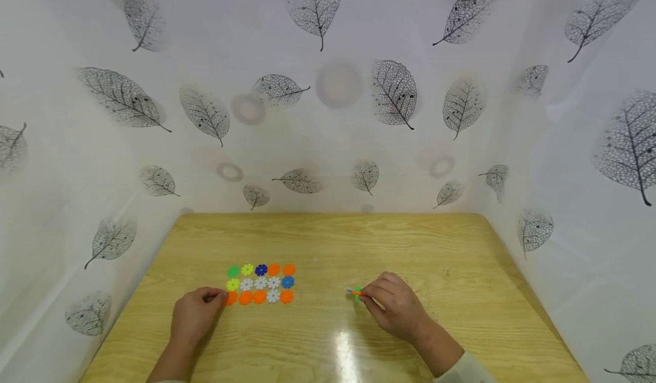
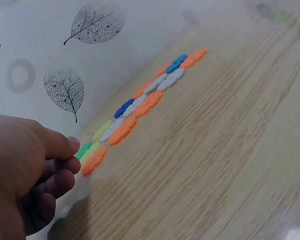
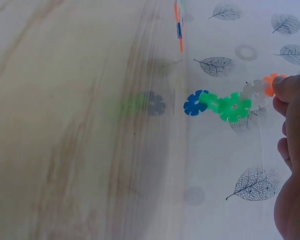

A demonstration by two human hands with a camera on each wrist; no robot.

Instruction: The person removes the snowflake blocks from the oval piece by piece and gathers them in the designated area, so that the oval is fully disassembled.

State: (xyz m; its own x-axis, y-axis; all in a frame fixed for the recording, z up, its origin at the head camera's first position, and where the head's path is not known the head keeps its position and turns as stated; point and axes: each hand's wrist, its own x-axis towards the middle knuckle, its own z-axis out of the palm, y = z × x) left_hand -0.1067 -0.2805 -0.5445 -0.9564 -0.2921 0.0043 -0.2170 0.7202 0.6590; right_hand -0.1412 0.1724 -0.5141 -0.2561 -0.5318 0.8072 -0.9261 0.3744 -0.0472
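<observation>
My left hand (image 1: pixel 195 314) has its thumb and fingertips close together at the left edge of an orange flower-shaped plastic disc (image 1: pixel 232 298). That disc is the near left corner of a flat block of similar discs on the table. Whether the fingertips pinch it or only touch it, I cannot tell. To the right, my right hand (image 1: pixel 397 308) pinches an orange disc (image 3: pixel 270 83) between thumb and fingers. Joined to it is a short chain: a white disc (image 3: pixel 256 93), green discs (image 3: pixel 234 107) and a blue disc (image 3: pixel 193 103) at the far end, held above the table.
The block has three rows, with a green disc (image 1: pixel 233 271), a dark blue disc (image 1: pixel 261 270), white discs (image 1: pixel 260 282) and a blue disc (image 1: pixel 288 281) among others. Leaf-printed sheeting (image 1: pixel 328 138) walls the wooden table (image 1: pixel 328 235) at the back and both sides.
</observation>
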